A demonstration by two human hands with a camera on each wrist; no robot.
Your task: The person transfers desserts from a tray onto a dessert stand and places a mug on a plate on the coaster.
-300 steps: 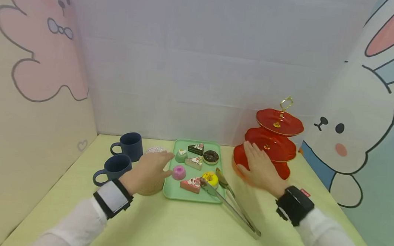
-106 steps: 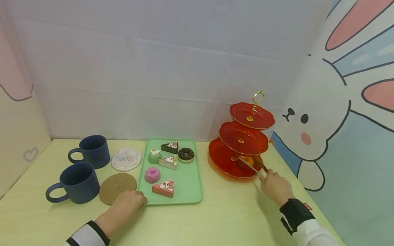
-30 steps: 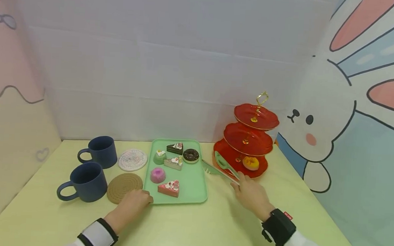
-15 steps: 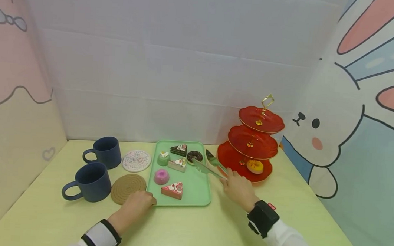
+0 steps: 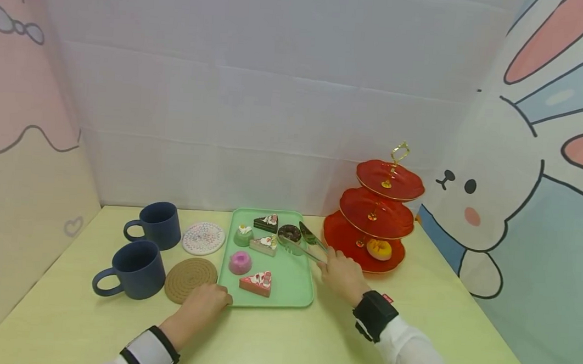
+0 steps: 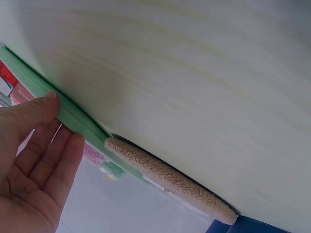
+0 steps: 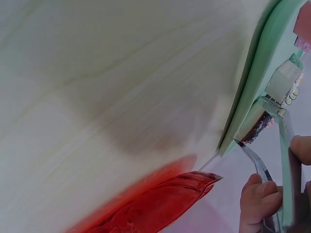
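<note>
My left hand (image 5: 203,305) pinches the near left corner of a green tray (image 5: 286,283); in the left wrist view its thumb lies against the tray's rim. The right hand (image 5: 344,275) holds metal tongs (image 5: 309,254), whose two ends straddle a chocolate doughnut (image 5: 290,232) at the tray's back right. Also on the tray are a dark cake slice (image 5: 266,222), a pale cake slice (image 5: 263,245), a green cake (image 5: 243,236), a purple cake (image 5: 240,262) and a pink cake slice (image 5: 256,283). A yellow doughnut (image 5: 379,250) sits on the bottom tier of a red three-tier stand (image 5: 352,206).
Two dark blue mugs, one behind (image 5: 159,225) and one in front (image 5: 138,269), stand at the left. Between them and the tray lie a speckled white coaster (image 5: 203,238) and a woven brown coaster (image 5: 190,279). A white wall (image 5: 275,120) closes the back.
The tongs, earlier lying on the tray, were picked up by my right hand. The yellow doughnut went from tray to bottom tier and was released. The tongs then moved left to the chocolate doughnut.
</note>
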